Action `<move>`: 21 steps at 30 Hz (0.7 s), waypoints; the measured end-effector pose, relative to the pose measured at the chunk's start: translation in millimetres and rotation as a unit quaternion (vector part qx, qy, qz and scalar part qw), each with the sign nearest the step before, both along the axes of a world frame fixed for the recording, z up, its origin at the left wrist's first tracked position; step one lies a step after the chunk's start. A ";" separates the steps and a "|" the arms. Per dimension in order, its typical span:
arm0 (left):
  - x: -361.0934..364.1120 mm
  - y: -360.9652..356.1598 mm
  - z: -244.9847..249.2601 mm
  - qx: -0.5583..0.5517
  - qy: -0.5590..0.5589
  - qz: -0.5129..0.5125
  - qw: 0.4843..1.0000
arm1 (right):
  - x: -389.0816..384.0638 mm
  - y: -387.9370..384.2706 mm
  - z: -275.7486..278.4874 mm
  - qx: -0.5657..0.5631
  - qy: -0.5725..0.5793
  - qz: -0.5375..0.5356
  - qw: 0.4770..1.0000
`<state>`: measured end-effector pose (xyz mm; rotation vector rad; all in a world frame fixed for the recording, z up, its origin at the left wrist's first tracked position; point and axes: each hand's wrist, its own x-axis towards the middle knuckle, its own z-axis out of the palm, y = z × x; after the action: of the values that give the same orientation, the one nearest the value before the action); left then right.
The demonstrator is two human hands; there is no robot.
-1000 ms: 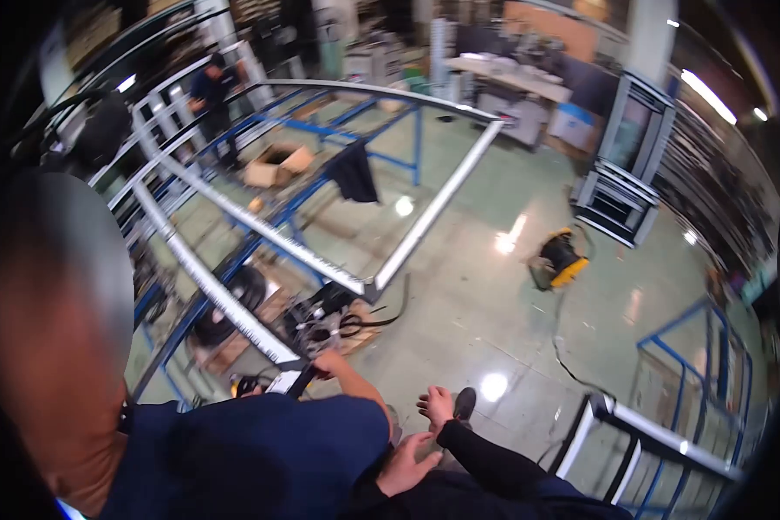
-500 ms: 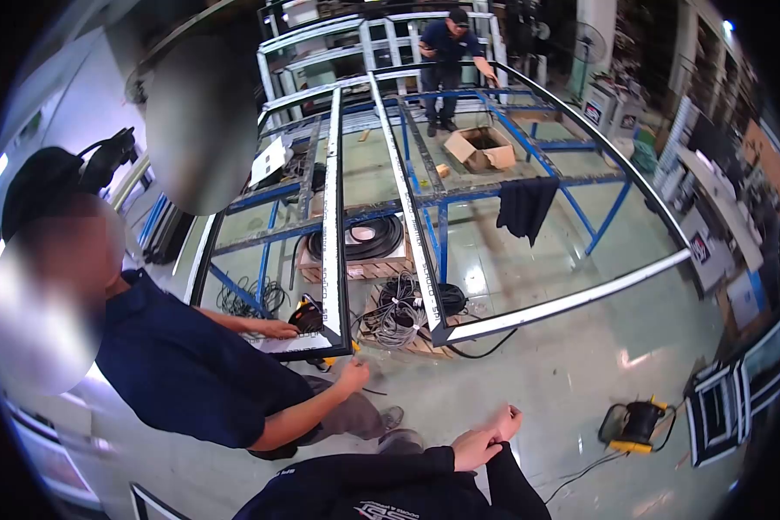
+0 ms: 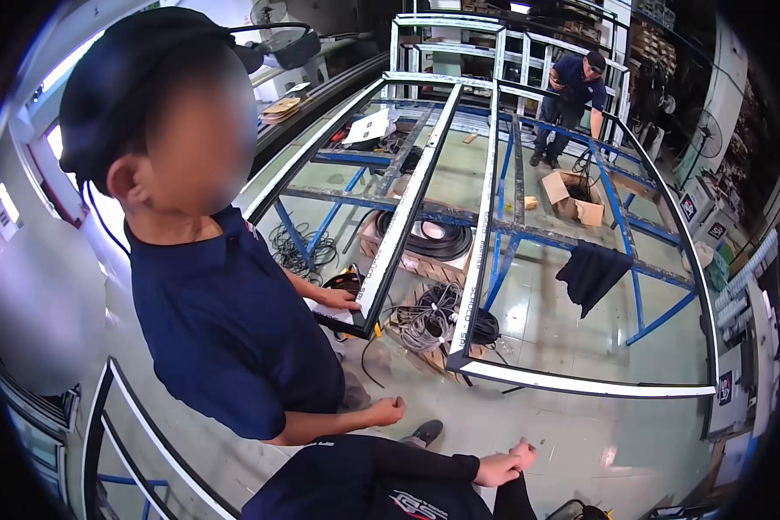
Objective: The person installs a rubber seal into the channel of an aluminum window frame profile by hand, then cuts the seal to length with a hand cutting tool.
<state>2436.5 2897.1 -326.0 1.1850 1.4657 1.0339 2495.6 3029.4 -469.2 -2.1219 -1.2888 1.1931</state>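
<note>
My left hand (image 3: 497, 470) lies across my right wrist at the bottom of the view, its fingers closed around it. Beyond it, my right hand (image 3: 523, 451) is loosely curled, and I make out nothing in it. Both hands are held in front of my dark printed shirt (image 3: 364, 477), apart from the frames. Nearest beyond them is the white and black corner of a large frame (image 3: 581, 379) lying on a blue metal stand (image 3: 637, 295). A second long frame (image 3: 407, 221) rests beside it on the left.
A co-worker (image 3: 225, 321) at the left rests one hand on the second frame's corner. Another person (image 3: 574, 100) bends at the far side by a cardboard box (image 3: 572, 198). Cable coils (image 3: 429, 321) lie under the stand; a dark cloth (image 3: 594, 273) hangs from it.
My view has turned left, so the co-worker appears larger and the frames sit further right. The co-worker's nearer hand has lowered away from the frame corner. My hands stay together.
</note>
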 end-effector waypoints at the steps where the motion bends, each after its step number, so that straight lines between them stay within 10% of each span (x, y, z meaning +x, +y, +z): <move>1: 2.7 0.3 -4.0 0.020 0.013 0.039 0.999 | -3.4 -1.9 -1.6 0.019 -0.013 0.037 0.999; 8: 14.1 -28.1 9.6 -0.017 0.126 0.220 0.967 | -18.0 -35.1 10.4 0.049 -0.054 0.254 0.964; 14: -2.6 -73.8 15.4 -0.061 -0.009 0.240 0.969 | -54.4 -80.2 41.8 0.002 -0.045 0.388 0.920; 18: -25.5 -130.3 -24.0 -0.048 -0.322 0.221 0.919 | -101.3 -131.9 47.8 -0.027 -0.051 0.492 0.869; 21: -64.5 -208.2 -31.4 -0.075 -0.257 0.265 0.926 | -127.5 -185.3 46.8 -0.073 -0.031 0.632 0.771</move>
<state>2372.0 2688.8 -357.4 0.3496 1.4234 1.4325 2368.1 2844.2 -422.3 -1.1454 -2.8956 1.6489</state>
